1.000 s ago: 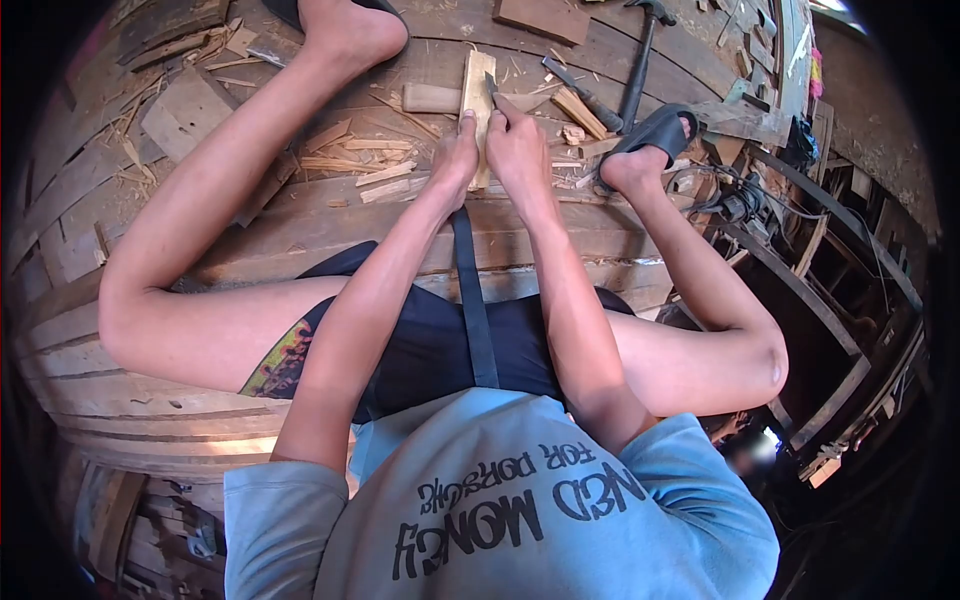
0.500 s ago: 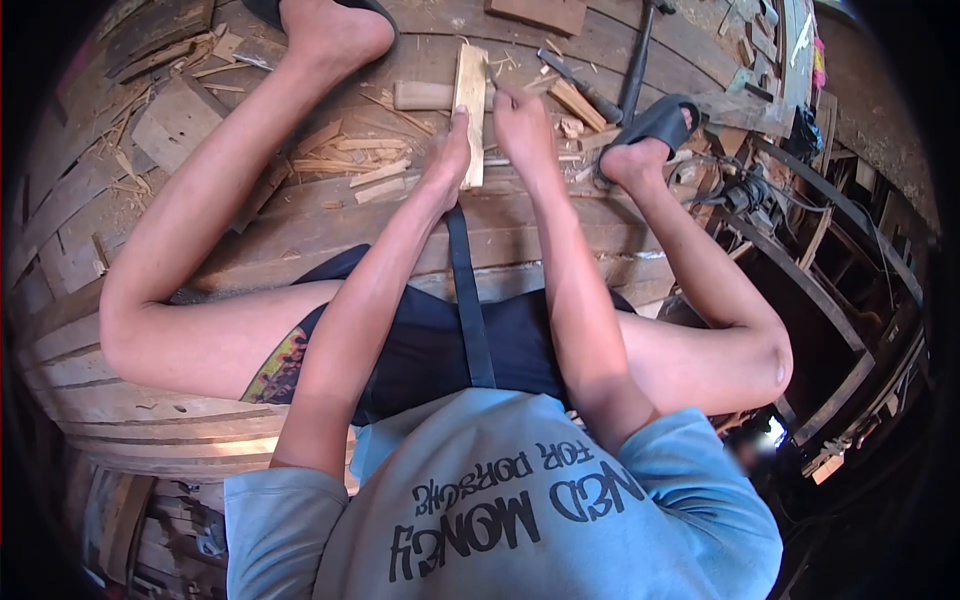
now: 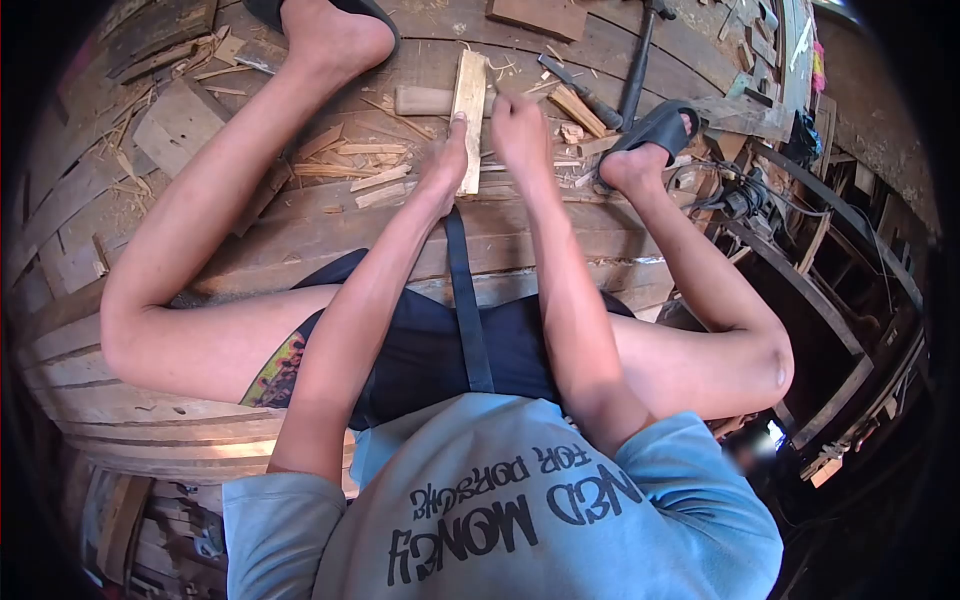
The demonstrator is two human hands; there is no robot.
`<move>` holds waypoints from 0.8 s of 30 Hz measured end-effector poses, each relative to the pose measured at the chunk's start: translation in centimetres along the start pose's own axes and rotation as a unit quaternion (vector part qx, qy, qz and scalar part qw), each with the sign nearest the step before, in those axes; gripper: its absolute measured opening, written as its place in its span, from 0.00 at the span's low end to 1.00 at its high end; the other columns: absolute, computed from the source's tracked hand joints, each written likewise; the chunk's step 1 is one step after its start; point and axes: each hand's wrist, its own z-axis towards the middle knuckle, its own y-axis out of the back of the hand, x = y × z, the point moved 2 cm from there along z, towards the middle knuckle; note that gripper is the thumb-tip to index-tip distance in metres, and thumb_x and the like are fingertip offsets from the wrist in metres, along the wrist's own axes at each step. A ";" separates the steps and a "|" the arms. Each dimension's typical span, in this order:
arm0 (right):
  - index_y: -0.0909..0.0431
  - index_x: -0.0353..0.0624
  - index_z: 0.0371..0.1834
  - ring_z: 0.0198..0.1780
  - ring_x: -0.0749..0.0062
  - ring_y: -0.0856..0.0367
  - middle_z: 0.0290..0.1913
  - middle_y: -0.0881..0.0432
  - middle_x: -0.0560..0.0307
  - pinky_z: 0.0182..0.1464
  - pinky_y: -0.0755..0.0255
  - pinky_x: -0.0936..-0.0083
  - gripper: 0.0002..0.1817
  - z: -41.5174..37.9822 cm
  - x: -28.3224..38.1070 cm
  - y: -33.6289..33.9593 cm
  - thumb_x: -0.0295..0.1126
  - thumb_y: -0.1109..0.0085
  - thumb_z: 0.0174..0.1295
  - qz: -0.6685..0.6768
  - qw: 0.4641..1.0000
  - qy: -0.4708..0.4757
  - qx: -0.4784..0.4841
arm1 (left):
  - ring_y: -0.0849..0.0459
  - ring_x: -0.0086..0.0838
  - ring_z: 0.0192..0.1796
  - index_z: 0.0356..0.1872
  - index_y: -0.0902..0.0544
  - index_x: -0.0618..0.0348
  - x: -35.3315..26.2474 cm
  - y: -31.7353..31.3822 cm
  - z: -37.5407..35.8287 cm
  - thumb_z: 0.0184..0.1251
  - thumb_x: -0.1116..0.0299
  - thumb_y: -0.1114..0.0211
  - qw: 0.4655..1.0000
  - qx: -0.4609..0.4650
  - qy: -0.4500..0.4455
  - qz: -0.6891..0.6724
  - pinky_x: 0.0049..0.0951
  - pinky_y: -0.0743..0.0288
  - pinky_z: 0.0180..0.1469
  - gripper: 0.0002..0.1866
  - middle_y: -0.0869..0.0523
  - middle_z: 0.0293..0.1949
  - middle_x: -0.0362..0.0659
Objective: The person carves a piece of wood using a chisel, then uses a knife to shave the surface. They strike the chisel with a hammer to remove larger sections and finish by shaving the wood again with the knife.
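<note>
My left hand (image 3: 446, 165) is closed around the lower part of a pale strip of wood (image 3: 469, 95), its thumb lying along the face. The strip stands nearly straight away from me, across a round wooden piece (image 3: 424, 101) on the floor. Just right of the strip, my right hand (image 3: 520, 133) is curled into a fist. Something thin and dark shows between that fist and the strip's right edge, too small to name. Thin curled shavings (image 3: 503, 70) lie by the strip's far end.
A chisel (image 3: 585, 92) and a hammer (image 3: 640, 65) lie to the right, beside a split wood piece (image 3: 577, 107). Splinters (image 3: 360, 160) litter the plank floor on the left. My sandalled foot (image 3: 640, 165) rests at right, near cables (image 3: 745, 195).
The pale strip has tilted and shifted slightly left with my left hand. My right fist has moved a little left and toward me. Shavings by the far end have changed.
</note>
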 end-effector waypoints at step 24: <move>0.20 0.46 0.60 0.52 0.36 0.19 0.45 0.18 0.28 0.56 0.26 0.53 0.22 -5.2 0.5 2.0 0.37 0.53 0.67 -0.030 0.997 -0.044 0.065 | 0.23 0.55 0.64 0.58 0.22 0.76 0.0 0.4 0.4 0.72 0.33 0.59 0.995 0.075 0.069 -0.015 0.44 0.32 0.63 0.45 0.20 0.57 0.67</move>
